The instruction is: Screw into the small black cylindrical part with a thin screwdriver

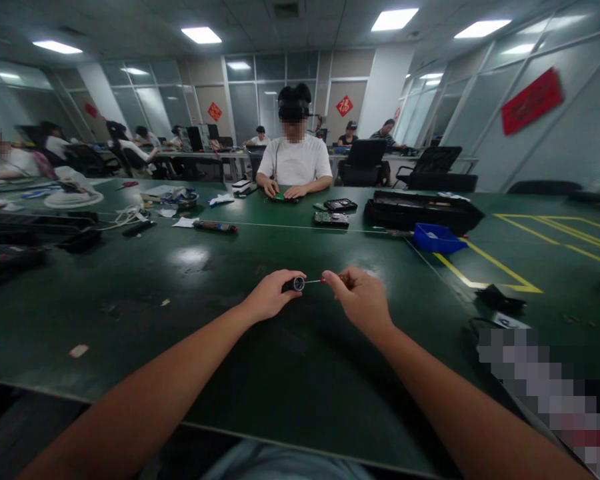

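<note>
While reaching over a dark green, glossy tabletop past a small flat beige scrap on the left, holds a short black cylinder with a round silvery end in the left hand, thumb and fingers closed around its sides and the silvery end left uncovered. With the right hand, pinches a thin metal rod by its red end, thumb against closed fingers. Points the rod leftward at the silvery end, in the gap between the hands; cannot tell touching from just beside. To the right, shows a crumpled-looking black object, then yellow tape lines. Farther out, shows a dark, rod-shaped tool at left, and at right an angular blue plastic tray near a long black case. Toward the middle, shows green-and-silver electronic parts, and at far left a white coil of cable. Across the table, shows a person in a white T-shirt and dark headgear, both hands at a green board. Behind, shows black office chairs, more seated people, and red diamond-shaped paper signs on the wall.
</note>
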The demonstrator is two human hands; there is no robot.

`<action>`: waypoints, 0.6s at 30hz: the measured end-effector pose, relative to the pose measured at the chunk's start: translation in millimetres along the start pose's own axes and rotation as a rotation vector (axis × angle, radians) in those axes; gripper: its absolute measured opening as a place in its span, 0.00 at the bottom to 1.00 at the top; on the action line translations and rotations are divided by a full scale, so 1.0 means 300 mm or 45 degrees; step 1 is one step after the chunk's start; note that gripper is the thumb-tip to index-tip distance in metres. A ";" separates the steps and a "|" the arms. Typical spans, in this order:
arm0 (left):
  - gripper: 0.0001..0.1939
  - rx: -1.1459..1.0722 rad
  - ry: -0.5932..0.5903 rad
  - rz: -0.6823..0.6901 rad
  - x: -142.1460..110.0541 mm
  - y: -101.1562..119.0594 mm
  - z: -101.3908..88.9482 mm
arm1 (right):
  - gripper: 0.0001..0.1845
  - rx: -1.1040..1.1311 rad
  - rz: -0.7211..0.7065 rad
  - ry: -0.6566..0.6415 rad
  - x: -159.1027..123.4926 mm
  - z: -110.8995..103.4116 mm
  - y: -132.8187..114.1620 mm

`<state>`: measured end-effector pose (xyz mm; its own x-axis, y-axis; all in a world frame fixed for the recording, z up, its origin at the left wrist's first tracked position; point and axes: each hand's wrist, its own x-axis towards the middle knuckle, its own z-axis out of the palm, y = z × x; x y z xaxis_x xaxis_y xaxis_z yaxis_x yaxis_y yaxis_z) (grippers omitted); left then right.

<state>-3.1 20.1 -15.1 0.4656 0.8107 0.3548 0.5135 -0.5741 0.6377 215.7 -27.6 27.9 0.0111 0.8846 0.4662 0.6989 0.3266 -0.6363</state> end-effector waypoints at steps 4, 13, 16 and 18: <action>0.19 0.005 0.010 -0.002 0.002 0.000 0.003 | 0.13 0.144 -0.095 -0.058 -0.006 0.011 0.003; 0.19 0.019 -0.013 0.021 0.000 0.014 0.002 | 0.14 0.284 -0.026 -0.049 -0.006 0.020 0.005; 0.20 -0.008 0.014 -0.004 0.000 0.013 0.003 | 0.13 0.622 0.086 -0.014 0.000 0.044 0.019; 0.20 -0.032 0.050 -0.023 0.000 0.013 0.004 | 0.12 0.831 0.152 -0.008 0.007 0.064 0.033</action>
<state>-0.4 17.9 -13.4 0.4275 0.8250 0.3696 0.5028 -0.5568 0.6611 209.0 -16.1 10.8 0.0560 0.9286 0.3669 0.1166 0.3589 -0.9261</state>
